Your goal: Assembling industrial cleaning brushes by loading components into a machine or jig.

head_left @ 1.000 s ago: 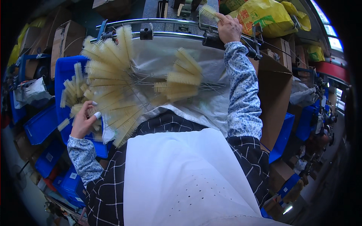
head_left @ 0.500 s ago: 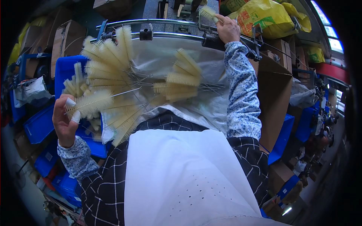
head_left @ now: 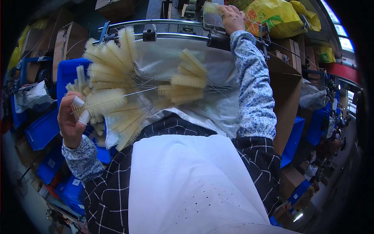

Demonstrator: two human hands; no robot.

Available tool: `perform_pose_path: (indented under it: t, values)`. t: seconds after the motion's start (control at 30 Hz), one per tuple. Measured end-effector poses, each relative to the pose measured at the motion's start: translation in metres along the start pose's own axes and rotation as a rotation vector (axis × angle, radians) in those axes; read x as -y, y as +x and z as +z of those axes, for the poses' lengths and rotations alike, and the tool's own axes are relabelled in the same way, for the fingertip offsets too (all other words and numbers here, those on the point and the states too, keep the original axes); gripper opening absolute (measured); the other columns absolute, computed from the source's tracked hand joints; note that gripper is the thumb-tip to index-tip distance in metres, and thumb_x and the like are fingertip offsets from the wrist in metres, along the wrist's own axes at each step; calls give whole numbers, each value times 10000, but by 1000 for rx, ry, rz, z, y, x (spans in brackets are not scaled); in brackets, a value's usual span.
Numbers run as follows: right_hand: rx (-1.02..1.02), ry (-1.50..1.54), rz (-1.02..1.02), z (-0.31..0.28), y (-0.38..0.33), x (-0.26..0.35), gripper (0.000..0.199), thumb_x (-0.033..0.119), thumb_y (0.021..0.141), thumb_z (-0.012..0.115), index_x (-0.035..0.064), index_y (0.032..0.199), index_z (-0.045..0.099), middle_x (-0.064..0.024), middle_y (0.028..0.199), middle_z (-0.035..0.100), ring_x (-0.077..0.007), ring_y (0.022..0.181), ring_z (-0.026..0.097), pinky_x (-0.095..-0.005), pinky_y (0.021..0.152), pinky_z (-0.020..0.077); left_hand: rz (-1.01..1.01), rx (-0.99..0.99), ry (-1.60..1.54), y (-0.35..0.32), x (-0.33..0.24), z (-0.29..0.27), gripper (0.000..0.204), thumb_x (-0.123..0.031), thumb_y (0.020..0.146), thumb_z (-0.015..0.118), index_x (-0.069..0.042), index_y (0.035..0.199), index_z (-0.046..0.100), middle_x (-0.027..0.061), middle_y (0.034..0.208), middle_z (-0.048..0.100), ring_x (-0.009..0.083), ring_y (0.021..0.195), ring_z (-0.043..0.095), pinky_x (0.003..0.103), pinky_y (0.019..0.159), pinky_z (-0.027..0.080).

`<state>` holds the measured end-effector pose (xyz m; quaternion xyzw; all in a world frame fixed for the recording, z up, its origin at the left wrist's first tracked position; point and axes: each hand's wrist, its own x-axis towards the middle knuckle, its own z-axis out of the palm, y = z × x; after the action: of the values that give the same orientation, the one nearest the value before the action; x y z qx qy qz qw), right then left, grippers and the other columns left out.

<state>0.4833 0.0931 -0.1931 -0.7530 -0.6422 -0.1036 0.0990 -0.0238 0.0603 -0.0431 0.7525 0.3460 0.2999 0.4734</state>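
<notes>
My left hand (head_left: 71,123), with white covers on thumb and forefinger, pinches a cream bristle brush (head_left: 104,101) by its bristled end. The brush's bare wire stem points right over the other brushes. At the far side, my right hand (head_left: 233,18) closes on another cream brush (head_left: 211,7) beside the metal frame; its bristles stick out to the left of my fingers. Between my hands, a fan of brushes (head_left: 111,64) and a smaller brush bundle (head_left: 189,80) lie on a white sheet (head_left: 156,54), their wire stems crossing.
Two chrome rails (head_left: 175,36) with black clamps run across the far edge. A blue bin (head_left: 65,72) with shorter brushes stands at the left. On the right are an open cardboard box (head_left: 286,105) and, beyond it, a yellow bag (head_left: 274,19).
My left hand has shifted slightly right with its brush. My right hand has moved a little farther away with its brush, along the frame. The lying brushes stay put.
</notes>
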Motion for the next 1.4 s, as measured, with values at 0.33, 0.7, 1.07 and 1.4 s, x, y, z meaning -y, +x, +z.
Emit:
perform_pose_path:
  t: [0.33,0.7,1.07,1.4]
  values:
    - [-70,48,426,-27,-45,-12,430,314,736,521,163,1136,469,-48,1105,491,-232,1059,406,-463,862,269,102,-50,1,4,2,-9,346,-179,629,544,-40,918,414,83,889,410,114,745,384,213,645,331]
    - [-117,162,390,-25,-10,84,247,191,712,504,90,933,548,-82,973,536,-244,931,499,-463,792,329,63,-112,2,6,-6,-2,368,-136,607,526,-29,943,421,90,887,421,131,763,389,230,675,324]
    - [-101,123,345,-25,-5,102,262,191,723,518,89,963,542,-71,956,534,-227,913,505,-454,771,342,208,-71,4,17,-2,1,370,-236,679,541,-43,963,405,71,889,383,88,709,385,190,609,362]
    - [-178,119,370,-21,-23,48,324,211,709,531,110,1016,552,-68,1002,539,-240,932,503,-426,777,354,186,-118,55,13,2,-2,370,-220,690,527,-43,992,408,75,883,391,91,701,405,188,620,386]
